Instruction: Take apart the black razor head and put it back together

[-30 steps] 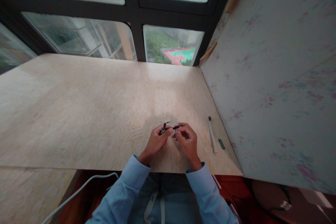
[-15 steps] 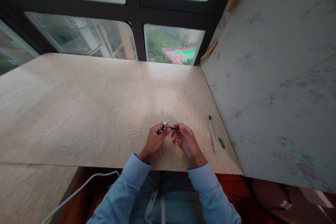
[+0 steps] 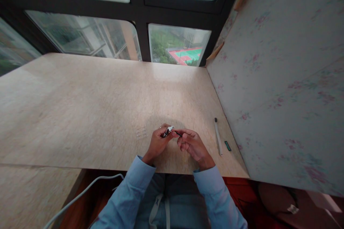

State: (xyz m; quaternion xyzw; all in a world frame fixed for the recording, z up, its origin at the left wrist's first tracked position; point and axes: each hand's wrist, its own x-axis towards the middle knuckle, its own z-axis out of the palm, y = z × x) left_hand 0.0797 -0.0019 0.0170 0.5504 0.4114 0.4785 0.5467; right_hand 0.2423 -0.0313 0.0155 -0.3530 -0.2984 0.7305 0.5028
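Observation:
Above the front part of the table, my left hand (image 3: 158, 141) is closed around a small black-and-white object (image 3: 168, 131), too small to name. Close beside it, the fingertips of my right hand (image 3: 192, 146) pinch a thin dark piece (image 3: 177, 134) that reaches across to the left thumb. Whether this piece is joined to the black-and-white object, I cannot tell. The other fingers of the right hand are curled beneath. Left of my hands, a clear plastic frame with thin bars (image 3: 141, 133) lies flat on the table.
A white stick with a dark tip (image 3: 218, 136) and a small dark green rectangular piece (image 3: 228, 146) lie on the stone-patterned tabletop (image 3: 94, 114) at the right. Floral wallpaper (image 3: 268, 96) bounds that side; windows stand behind. A white cable (image 3: 86, 189) hangs below the front edge.
My right fingers have tilted slightly and straightened over the thin dark piece. The black-and-white object has turned a little in my left hand. The view has shifted slightly.

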